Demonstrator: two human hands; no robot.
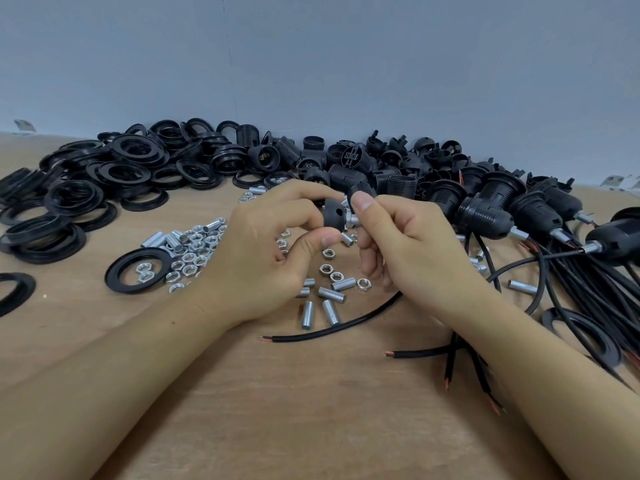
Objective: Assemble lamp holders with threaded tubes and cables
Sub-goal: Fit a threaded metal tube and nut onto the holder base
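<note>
My left hand (270,247) grips a black dome-shaped lamp holder cap (334,215) between thumb and fingers, held above the table. My right hand (401,244) pinches a short silver threaded tube (352,220) that sticks out of the cap's narrow end. Loose threaded tubes (329,306) and hex nuts (188,259) lie scattered on the wooden table (311,410) beneath both hands. A black cable (332,327) with bared red ends lies in front of my wrists.
Black threaded rings (104,174) are heaped at the back left, and one ring (138,270) holds nuts. Lamp holder bodies and caps (381,164) pile along the back. Finished holders with cables (540,216) lie at the right beside more cable ends (450,368). A grey wall stands behind.
</note>
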